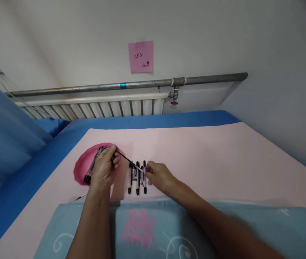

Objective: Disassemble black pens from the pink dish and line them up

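Pen refill (127, 158) between the tight fingertips of left hand (104, 164) and, apparently, right hand (160, 176), over pens (138, 180).

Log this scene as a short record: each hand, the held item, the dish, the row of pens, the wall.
Left hand: pinches the dark end of a slim rod
Right hand: fingertips at the rod's pale end
Held item: slim rod, mostly dark, slanting between the hands
Dish: pink dish with several black-capped pens, partly hidden by the left hand
Row: black-and-clear pens side by side on the pink surface
Wall: pink note above a metal pipe and radiator
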The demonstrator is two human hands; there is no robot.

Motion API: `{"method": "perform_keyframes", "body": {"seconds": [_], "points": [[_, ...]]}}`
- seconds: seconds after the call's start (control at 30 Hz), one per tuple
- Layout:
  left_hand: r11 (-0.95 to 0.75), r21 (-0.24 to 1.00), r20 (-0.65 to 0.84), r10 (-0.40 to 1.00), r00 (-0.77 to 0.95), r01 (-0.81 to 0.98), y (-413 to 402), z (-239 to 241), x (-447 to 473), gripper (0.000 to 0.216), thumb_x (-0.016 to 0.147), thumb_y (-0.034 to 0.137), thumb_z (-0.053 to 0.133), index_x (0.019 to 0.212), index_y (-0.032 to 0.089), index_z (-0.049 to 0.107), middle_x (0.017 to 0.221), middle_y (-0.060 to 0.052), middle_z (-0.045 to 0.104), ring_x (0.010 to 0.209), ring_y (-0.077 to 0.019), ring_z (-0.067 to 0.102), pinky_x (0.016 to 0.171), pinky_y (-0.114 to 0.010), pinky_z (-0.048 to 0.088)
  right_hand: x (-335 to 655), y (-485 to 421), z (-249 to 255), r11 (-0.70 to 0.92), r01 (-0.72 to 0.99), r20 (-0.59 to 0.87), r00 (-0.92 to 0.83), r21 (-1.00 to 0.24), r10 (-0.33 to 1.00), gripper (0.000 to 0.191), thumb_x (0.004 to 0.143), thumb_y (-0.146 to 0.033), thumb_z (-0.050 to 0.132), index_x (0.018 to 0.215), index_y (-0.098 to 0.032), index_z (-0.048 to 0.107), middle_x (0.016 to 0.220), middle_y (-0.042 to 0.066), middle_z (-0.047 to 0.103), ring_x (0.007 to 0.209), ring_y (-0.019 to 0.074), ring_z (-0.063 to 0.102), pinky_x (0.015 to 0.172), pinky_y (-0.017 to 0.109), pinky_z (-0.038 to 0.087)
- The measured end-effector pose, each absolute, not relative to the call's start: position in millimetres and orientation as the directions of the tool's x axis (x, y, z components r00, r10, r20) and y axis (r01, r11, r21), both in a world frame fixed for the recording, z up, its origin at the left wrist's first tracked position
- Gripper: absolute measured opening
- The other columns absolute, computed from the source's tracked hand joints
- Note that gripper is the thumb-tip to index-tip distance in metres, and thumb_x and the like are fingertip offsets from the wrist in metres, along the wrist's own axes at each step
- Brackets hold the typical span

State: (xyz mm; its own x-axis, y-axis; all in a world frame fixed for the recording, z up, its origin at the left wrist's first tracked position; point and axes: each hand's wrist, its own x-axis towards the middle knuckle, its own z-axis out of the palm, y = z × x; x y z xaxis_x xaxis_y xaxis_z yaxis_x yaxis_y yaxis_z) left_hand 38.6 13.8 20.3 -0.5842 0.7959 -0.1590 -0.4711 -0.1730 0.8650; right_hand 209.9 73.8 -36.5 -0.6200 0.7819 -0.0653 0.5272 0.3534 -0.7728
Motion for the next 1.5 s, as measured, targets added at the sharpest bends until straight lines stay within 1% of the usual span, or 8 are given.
{"method": "perform_keyframes", "body": {"seconds": [0.2,0.37,0.47,0.6,0.9,1.2,1.3,1.5], "points": [[-0.053,0.925,-0.153,0.856,-0.495,-0.377,15.1,19.9,53.5,0.026,0.059,0.03,0.07,0.068,0.013,0.052,0.053,0.005,0.047,0.036,-0.0014,0.035,0.032,-0.014,0.021,216.2,77.8,-6.6,0.164,0.31,-0.107,-0.698,-0.937,0.708,0.014,0.077,-0.026,0.046,0.075,-0.017,0.056,0.057,-0.002,0.052,0.052,0.0091,0.051,0.048,0.019,0.035],[0.013,0.945,-0.159,0.892,-0.424,-0.326,19.0,15.4,65.7,0.03,0.057,0.035,0.07,0.067,0.013,0.052,0.053,0.005,0.048,0.035,-0.0009,0.034,0.032,-0.014,0.021,215.8,71.4,6.8,0.115,0.231,-0.114,-0.781,-0.966,0.615,0.014,0.073,-0.027,0.051,0.068,-0.015,0.057,0.055,-0.004,0.048,0.051,0.0066,0.043,0.049,0.018,0.034],[-0.018,0.957,-0.128,0.869,-0.479,-0.288,19.1,15.1,63.0,0.027,0.058,0.033,0.069,0.065,0.013,0.052,0.052,0.006,0.048,0.036,-0.0014,0.036,0.033,-0.015,0.022,217.7,72.9,3.8,0.145,0.292,-0.144,-0.773,-0.945,0.618,0.009,0.069,-0.021,0.053,0.064,-0.015,0.056,0.053,-0.004,0.048,0.05,0.0063,0.043,0.047,0.017,0.033],[-0.088,0.961,-0.099,0.775,-0.624,-0.262,16.5,18.7,51.1,0.025,0.057,0.029,0.069,0.066,0.013,0.053,0.054,0.005,0.051,0.039,-0.0018,0.039,0.034,-0.014,0.025,222.9,79.4,-5.3,0.089,0.513,-0.335,-0.671,-0.854,0.661,0.001,0.065,-0.016,0.053,0.065,-0.015,0.054,0.049,-0.004,0.049,0.041,0.0064,0.043,0.039,0.017,0.031],[0.031,0.971,-0.148,0.854,-0.498,-0.236,16.8,16.4,58.5,0.024,0.058,0.028,0.068,0.066,0.013,0.051,0.057,0.002,0.054,0.041,-0.0033,0.041,0.034,-0.014,0.025,218.3,75.7,-13.8,-0.019,0.67,-0.505,-0.539,-0.742,0.674,0.029,0.065,-0.013,0.054,0.094,-0.018,0.047,0.043,-0.004,0.055,0.028,0.0091,0.043,0.03,0.018,0.035],[0.148,0.976,-0.202,0.883,-0.423,-0.157,15.3,14.2,62.0,0.024,0.06,0.031,0.067,0.067,0.014,0.052,0.059,0.001,0.057,0.039,-0.0032,0.041,0.033,-0.015,0.024,217.6,70.9,-12.0,-0.005,0.614,-0.428,-0.545,-0.789,0.721,0.013,0.073,-0.019,0.052,0.085,-0.017,0.049,0.053,-0.001,0.058,0.034,0.0087,0.048,0.029,0.016,0.032],[0.22,0.969,-0.244,0.921,-0.304,-0.112,15.7,12.0,68.1,0.023,0.061,0.031,0.066,0.07,0.012,0.056,0.058,0.001,0.057,0.04,-0.0036,0.043,0.034,-0.015,0.026,218.7,73.5,-6.8,0.042,0.47,-0.294,-0.617,-0.882,0.73,0.005,0.075,-0.019,0.048,0.074,-0.016,0.052,0.056,-0.001,0.056,0.038,0.0059,0.048,0.032,0.013,0.032],[0.218,0.962,-0.255,0.931,-0.263,-0.162,19.0,6.9,82.2,0.025,0.058,0.03,0.069,0.07,0.014,0.054,0.048,0.005,0.051,0.038,-0.0042,0.041,0.035,-0.015,0.026,216.0,72.7,-3.6,0.019,0.14,-0.078,-0.654,-0.99,0.752,0.015,0.069,-0.022,0.054,0.084,-0.02,0.051,0.064,-0.005,0.057,0.045,0.0058,0.049,0.039,0.015,0.04]]}}
